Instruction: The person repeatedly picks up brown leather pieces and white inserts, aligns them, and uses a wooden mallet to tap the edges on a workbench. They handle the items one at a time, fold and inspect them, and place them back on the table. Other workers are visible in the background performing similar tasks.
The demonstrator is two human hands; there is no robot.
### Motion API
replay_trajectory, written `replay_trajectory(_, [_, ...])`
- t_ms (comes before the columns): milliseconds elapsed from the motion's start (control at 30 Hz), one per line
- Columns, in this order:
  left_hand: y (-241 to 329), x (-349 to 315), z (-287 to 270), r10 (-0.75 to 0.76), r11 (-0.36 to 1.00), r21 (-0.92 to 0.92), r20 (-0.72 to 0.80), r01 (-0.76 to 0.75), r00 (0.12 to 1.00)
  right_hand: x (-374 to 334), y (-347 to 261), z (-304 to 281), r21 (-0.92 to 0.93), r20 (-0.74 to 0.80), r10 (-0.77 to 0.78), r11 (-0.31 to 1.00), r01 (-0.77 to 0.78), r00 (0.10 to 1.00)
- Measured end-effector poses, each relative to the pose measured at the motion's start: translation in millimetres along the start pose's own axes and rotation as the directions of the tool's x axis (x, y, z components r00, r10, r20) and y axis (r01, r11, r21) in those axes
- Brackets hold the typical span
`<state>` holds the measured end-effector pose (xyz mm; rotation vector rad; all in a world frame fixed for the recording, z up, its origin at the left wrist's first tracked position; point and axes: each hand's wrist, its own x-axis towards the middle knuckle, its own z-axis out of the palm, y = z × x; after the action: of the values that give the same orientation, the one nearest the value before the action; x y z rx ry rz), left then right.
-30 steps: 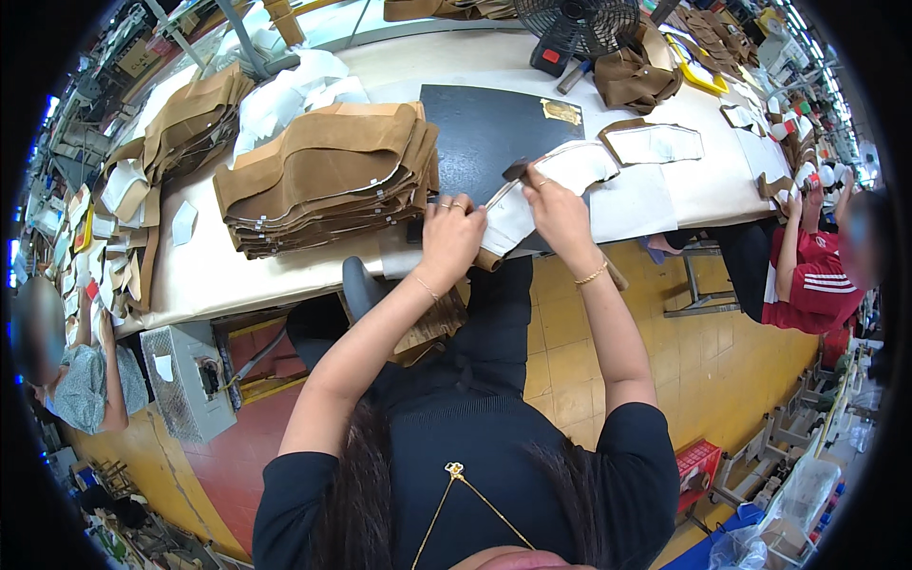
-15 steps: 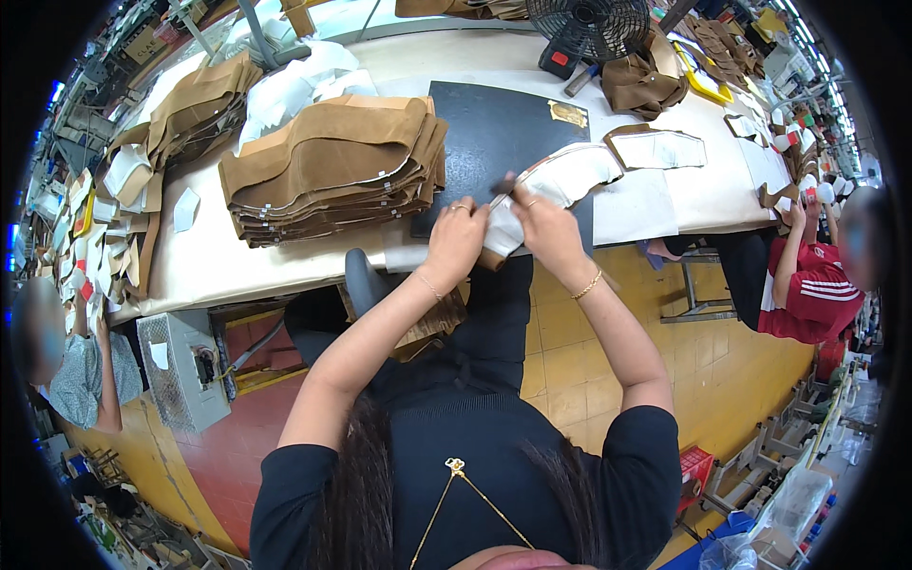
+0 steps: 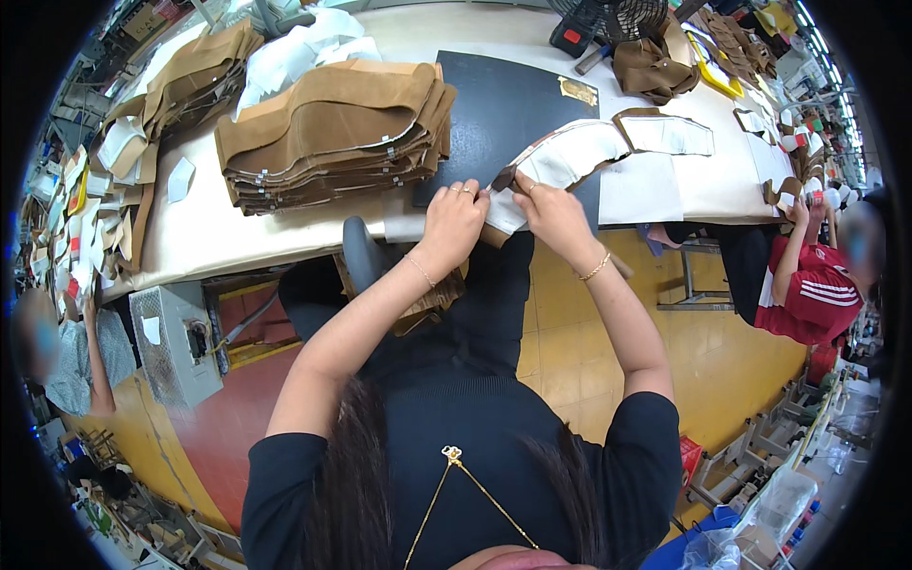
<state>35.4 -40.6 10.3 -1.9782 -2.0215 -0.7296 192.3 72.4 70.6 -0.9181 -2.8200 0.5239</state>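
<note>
The white-lined brown piece (image 3: 581,152) was laid between and beyond both hands, partly over the dark board (image 3: 489,104) on the bench (image 3: 313,223). A hammer-like tool (image 3: 503,179) was clenched in the right hand's (image 3: 559,224) grip; whether anything was pinched by the left hand (image 3: 454,225), its fingers bent, cannot be told. Both forearms were stretched forward. The yellow tray's (image 3: 731,88) contents were unclear.

Left of my left hand (image 3: 452,224), the tall brown stack (image 3: 323,128) blocks me. Ahead, I can pass over the black board (image 3: 489,109). Beyond my right hand (image 3: 559,226), the white-lined strip (image 3: 578,150) crosses; farther off stands the fan (image 3: 635,19).
</note>
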Motion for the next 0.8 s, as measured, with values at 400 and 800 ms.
replay_trajectory(400, [-2.7,-17.6,-4.9,-0.342,0.843,-0.406,0.100,0.353,0.934,2.6,-3.9,-12.9,-0.082,0.032,-0.073,0.994,0.075,0.997])
replay_trajectory(800, [4.2,-20.6,-6.1,-0.155,0.977,-0.157,-0.079,0.142,0.985,-0.5,-23.9,-13.1,0.071,-0.116,-0.094,0.992,0.103,0.989])
